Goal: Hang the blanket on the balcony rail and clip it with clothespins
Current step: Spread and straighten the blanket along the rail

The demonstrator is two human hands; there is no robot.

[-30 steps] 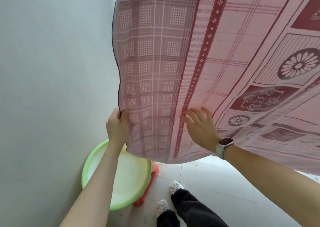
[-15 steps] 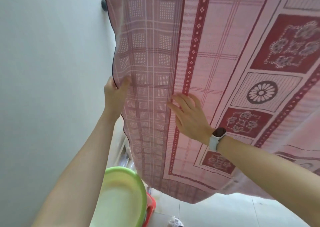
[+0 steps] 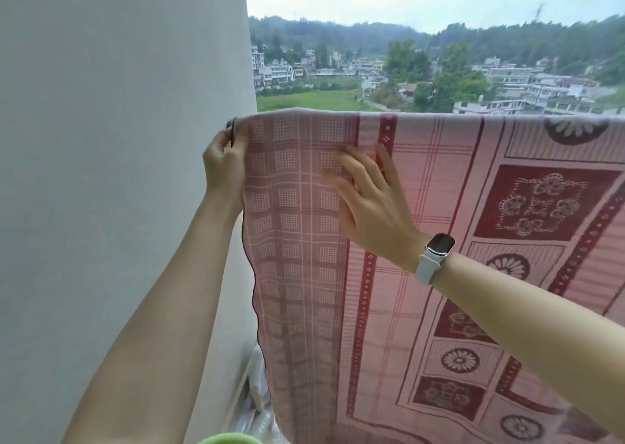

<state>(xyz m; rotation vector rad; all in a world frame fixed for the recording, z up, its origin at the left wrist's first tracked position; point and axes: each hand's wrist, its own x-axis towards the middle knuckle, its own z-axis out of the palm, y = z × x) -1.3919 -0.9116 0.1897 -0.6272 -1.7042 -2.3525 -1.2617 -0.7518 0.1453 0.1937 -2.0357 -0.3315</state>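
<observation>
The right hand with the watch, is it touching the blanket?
Touching. The head view shows the right hand lying flat, fingers spread, on the blanket.

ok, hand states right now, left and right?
Left hand: pinching the blanket edge at the wall.
Right hand: open, fingers flat on the blanket.

Soft overcast daylight, hazy pale sky, slight motion blur, wide-angle bending at edges

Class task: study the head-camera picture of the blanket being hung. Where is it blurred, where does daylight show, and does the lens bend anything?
Head view: the right hand is motion-blurred at its fingers; soft overcast daylight glows through the blanket; the wide lens bows the wall edge.
</observation>
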